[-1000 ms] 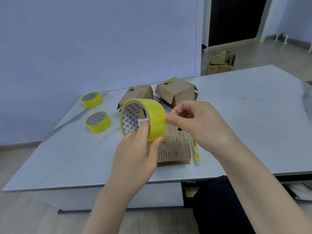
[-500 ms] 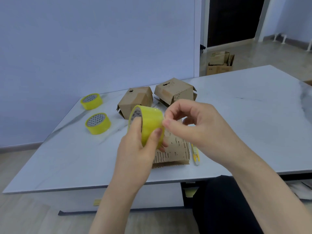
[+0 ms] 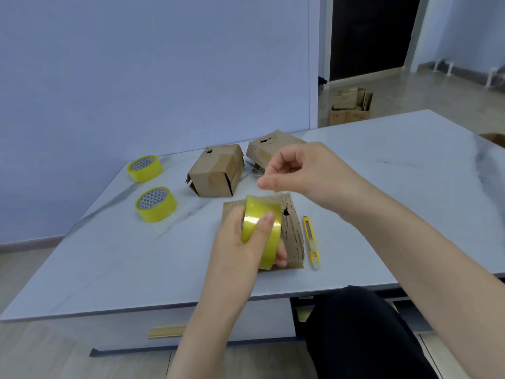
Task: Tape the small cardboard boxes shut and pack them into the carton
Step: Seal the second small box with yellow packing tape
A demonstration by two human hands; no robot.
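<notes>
My left hand (image 3: 235, 242) grips the yellow tape roll (image 3: 263, 228) over the near box (image 3: 293, 233). My right hand (image 3: 306, 170), just above it, pinches the free end (image 3: 273, 191); next, I judge, comes drawing a strip across the flaps. The clear strip hardly shows, my hand hides that box's seam, and beyond it, past two more boxes (image 3: 216, 173), no carton is certain.

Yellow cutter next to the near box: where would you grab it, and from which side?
I'd take the yellow cutter by the middle of its long body, coming from above and from the person's right. It lies flat on the table, and the cardboard box crowds its left side.
</notes>
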